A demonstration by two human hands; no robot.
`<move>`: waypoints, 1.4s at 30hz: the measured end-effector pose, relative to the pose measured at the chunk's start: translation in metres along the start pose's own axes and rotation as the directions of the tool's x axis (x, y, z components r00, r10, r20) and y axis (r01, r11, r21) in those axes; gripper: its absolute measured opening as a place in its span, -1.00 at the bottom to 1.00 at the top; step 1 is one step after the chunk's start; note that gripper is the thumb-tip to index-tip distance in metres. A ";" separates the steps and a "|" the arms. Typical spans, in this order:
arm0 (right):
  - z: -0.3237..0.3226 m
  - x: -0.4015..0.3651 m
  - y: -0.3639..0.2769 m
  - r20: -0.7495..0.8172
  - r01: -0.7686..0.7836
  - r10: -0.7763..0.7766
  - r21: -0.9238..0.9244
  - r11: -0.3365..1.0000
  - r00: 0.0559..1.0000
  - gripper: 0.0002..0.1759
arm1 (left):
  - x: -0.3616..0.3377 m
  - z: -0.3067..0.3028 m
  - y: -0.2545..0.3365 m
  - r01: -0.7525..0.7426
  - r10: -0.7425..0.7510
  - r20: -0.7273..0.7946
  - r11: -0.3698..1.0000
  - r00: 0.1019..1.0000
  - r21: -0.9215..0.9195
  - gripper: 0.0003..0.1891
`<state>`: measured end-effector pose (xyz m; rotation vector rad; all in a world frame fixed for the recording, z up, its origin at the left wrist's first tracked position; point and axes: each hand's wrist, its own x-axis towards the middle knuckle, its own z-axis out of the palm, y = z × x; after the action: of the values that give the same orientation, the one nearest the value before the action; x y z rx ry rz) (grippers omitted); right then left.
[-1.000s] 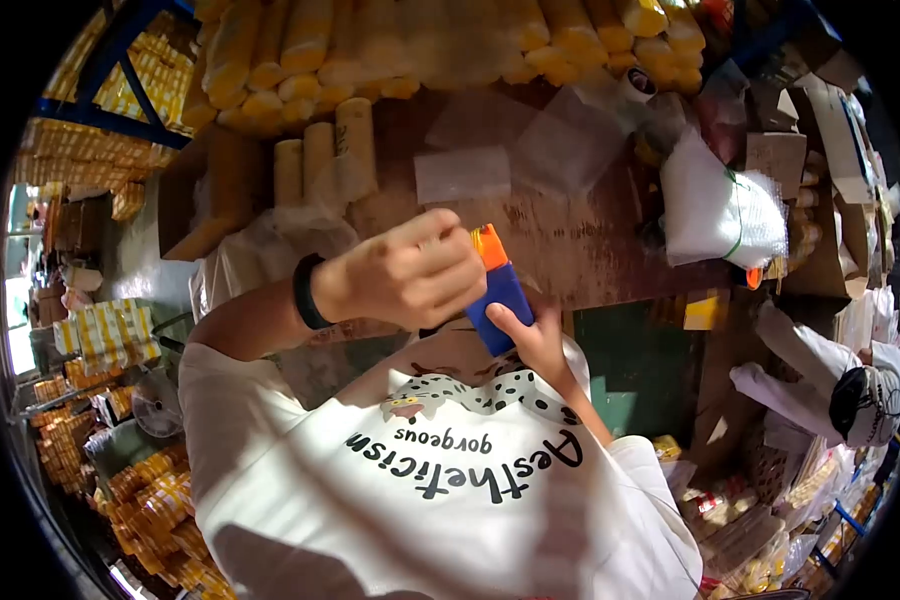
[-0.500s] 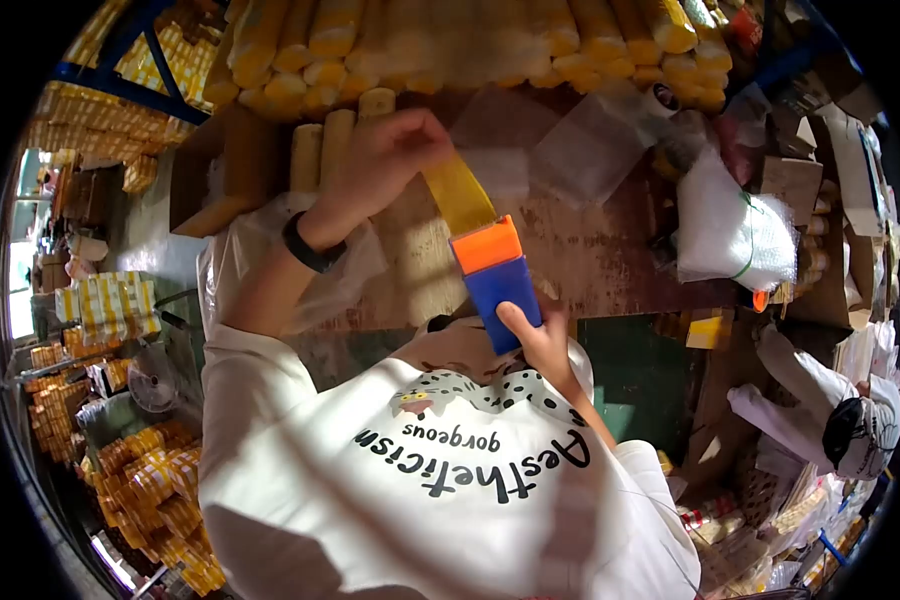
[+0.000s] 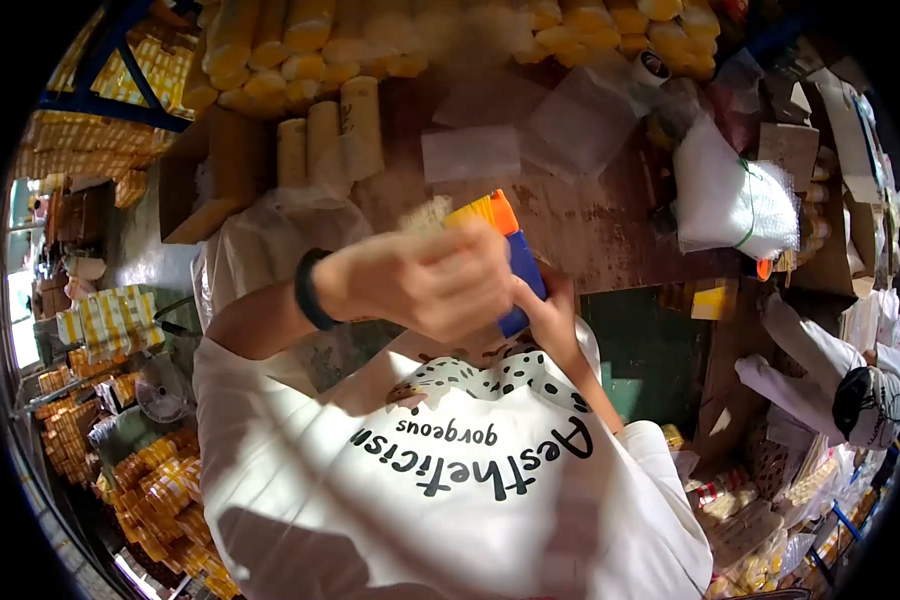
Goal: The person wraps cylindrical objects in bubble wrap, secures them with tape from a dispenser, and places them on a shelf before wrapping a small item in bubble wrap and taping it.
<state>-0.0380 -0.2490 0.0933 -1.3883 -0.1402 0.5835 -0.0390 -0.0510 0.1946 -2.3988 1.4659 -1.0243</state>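
Observation:
My left hand (image 3: 425, 280), with a black band on its wrist, is blurred and curled over the upper left side of a blue and orange block-like object (image 3: 526, 268). A yellow strip (image 3: 473, 212) lies at the orange end of the object and runs under my left fingers, which are closed on it; its far end is hidden. My right hand (image 3: 552, 318) grips the lower blue part, thumb on top. My left hand covers part of the object's face.
Rolls (image 3: 362, 128) stand at the back left of the brown table (image 3: 630, 225), beside a cardboard box (image 3: 220, 165). Clear sheets (image 3: 582, 120) lie at the back. A bubble-wrapped bundle (image 3: 730, 200) is on the right. Another person (image 3: 820, 370) is at the far right.
My left hand has come down towards me, from beyond the object to over it. The yellow strip, stretched out before, is now mostly hidden. My right hand still holds the object.

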 end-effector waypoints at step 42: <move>0.003 -0.007 -0.007 0.164 -0.096 0.135 -0.228 0.969 0.977 -0.56 | -0.028 -0.018 0.018 0.071 -0.076 0.041 0.991 0.996 0.116 -0.89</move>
<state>-0.0436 -0.2501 0.1023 -1.5644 -0.2759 0.8103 -0.0710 -0.0331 0.1866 -2.3941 1.2768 -1.0332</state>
